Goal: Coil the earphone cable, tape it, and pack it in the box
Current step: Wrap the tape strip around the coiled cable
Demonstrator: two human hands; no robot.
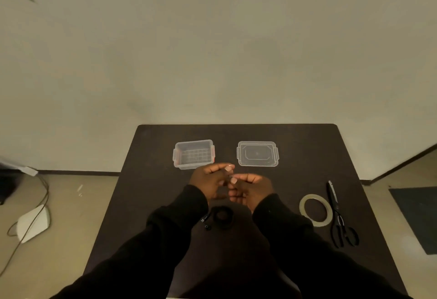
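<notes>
The black earphone cable [221, 220] lies coiled on the dark table, with its plug and earbuds sticking out at the left. It sits just below my wrists, and neither hand touches it. My left hand [209, 180] and my right hand [251, 187] meet above the table, fingertips pinched together. A small, faint strip that looks like clear tape [228, 165] is held between them. The clear box [176, 156] stands open at the back left of the table. Its lid [275, 156] lies flat to the right of it.
A roll of clear tape [303, 208] lies at the right, with black scissors [340, 220] beside it near the table's right edge. The table [142, 192] stands against a pale wall. On the floor to the left are cables and a white object [33, 223].
</notes>
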